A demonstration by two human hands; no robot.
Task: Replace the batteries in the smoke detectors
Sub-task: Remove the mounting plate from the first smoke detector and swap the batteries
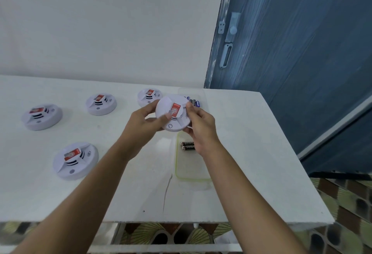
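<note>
step: open the smoke detector (173, 113) | where: held above the worktop (241, 153), centre, over near tray (191, 170) | left hand (144, 120) grips left rim | right hand (200, 126) grips right rim | advice: probably steady one side, twist the other, keep it over the tray

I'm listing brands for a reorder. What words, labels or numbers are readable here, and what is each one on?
"EVEREAD": on the black batteries in the near tray; the right hand hides the word's end.
Smaller line under it: too blurred to read.
Blue batteries: print too small to read.
Red label on the held smoke detector, and those on the four detectors on the table: round emblem only, text unreadable.
</note>
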